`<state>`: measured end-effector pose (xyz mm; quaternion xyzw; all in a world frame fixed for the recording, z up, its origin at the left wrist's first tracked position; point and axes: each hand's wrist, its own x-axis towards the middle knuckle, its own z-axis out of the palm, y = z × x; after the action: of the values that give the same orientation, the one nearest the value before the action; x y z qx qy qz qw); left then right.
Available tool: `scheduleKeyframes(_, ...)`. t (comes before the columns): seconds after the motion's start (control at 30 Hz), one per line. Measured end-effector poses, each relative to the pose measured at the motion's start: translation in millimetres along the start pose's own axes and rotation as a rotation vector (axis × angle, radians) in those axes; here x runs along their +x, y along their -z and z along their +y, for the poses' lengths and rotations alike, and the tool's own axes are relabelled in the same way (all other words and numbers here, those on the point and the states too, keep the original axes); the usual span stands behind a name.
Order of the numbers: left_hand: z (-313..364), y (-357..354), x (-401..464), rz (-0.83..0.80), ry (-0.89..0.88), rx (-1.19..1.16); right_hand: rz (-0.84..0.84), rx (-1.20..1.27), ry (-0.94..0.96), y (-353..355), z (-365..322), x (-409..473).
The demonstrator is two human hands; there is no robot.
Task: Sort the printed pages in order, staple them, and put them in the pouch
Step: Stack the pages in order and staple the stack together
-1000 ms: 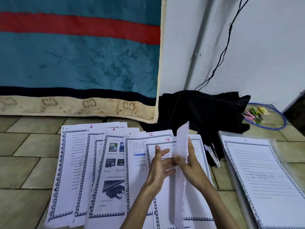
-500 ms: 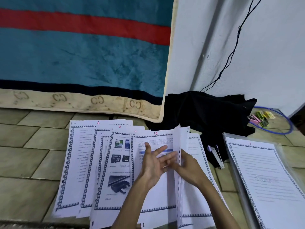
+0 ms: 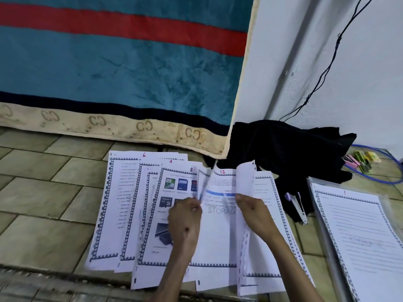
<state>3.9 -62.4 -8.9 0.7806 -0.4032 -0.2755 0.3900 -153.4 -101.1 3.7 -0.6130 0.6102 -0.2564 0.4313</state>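
Observation:
Several printed pages (image 3: 122,203) with blue borders and red handwritten numbers lie fanned out on the tiled floor. My left hand (image 3: 185,221) pinches a blurred sheet (image 3: 205,182) and lifts it over the picture page. My right hand (image 3: 255,212) holds another sheet (image 3: 245,184) standing on edge. Between the hands lies page 12 (image 3: 218,232), printed "STORAGE". A stapler (image 3: 297,207) lies to the right on black cloth. Page 1 (image 3: 359,236) rests on a clear pouch (image 3: 327,243) at the far right.
A teal, red-striped blanket (image 3: 109,73) hangs behind the pages. Crumpled black cloth (image 3: 283,149) lies by the white wall, with a black cable (image 3: 322,68) running up it. Coloured clips (image 3: 359,162) and a blue cord (image 3: 390,168) sit at the right.
My hands have parted: the left swung a sheet to the left, the right keeps its sheet upright. Page 12 now shows between them. The view has tilted up slightly.

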Motion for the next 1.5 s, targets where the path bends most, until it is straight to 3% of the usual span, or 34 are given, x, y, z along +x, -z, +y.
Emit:
scheduleKeyframes(0.1,16.7,-11.9,-18.0,-0.065,-0.131,-0.035,-0.004,0.049,-0.073,-1.3,-7.2,-0.3)
scheduleKeyframes(0.23,28.4,-17.8,-29.1,-0.494,-0.038,-0.293,0.104,-0.021,-0.092,-0.5,2.0,9.5)
scheduleKeyframes(0.27,25.0,-16.9,-28.2,-0.524,-0.017,-0.335,0.139,-0.015,-0.101,2.1,5.3,11.0)
scheduleKeyframes(0.4,3.9,-5.0,-10.5,-0.175,0.083,-0.166,0.108,0.033,-0.147,15.3,20.2,14.6)
scheduleKeyframes(0.47,0.0,-0.4,-0.1,-0.135,0.202,-0.119,0.088,0.078,-0.113,18.0,21.4,14.6)
scheduleKeyframes(0.57,3.2,-0.4,12.2,-0.205,0.288,-0.179,0.114,0.141,-0.005,16.8,12.0,8.9)
scheduleKeyframes(0.77,21.3,-14.0,6.3,-0.296,0.129,-0.390,0.106,-0.106,0.109,12.0,5.3,5.8)
scheduleKeyframes(0.9,36.1,-16.3,-0.4,-0.621,0.258,-0.709,0.033,0.025,0.044,7.8,-6.3,1.7)
scheduleKeyframes(0.97,30.2,-14.5,1.8,-0.647,0.335,-0.830,0.053,-0.045,0.068,6.6,-6.5,4.7)
scheduleKeyframes(1.03,20.5,-5.2,4.4,-0.518,0.272,-0.670,0.069,-0.162,0.081,5.8,-2.2,9.6)
scheduleKeyframes(1.13,-9.0,14.3,17.3,-0.165,0.101,0.023,0.070,-0.187,0.085,2.5,1.8,12.9)
scheduleKeyframes(1.2,-21.0,30.7,22.8,-0.062,0.116,0.295,0.087,-0.195,0.109,-1.8,0.4,12.6)
scheduleKeyframes(1.33,-25.9,42.3,33.7,-0.135,0.262,0.238,0.127,-0.300,0.210,-9.9,-1.0,14.2)
scheduleKeyframes(1.5,-34.4,36.4,48.6,-0.132,0.241,0.211,0.025,-0.430,0.214,-24.7,0.4,20.8)
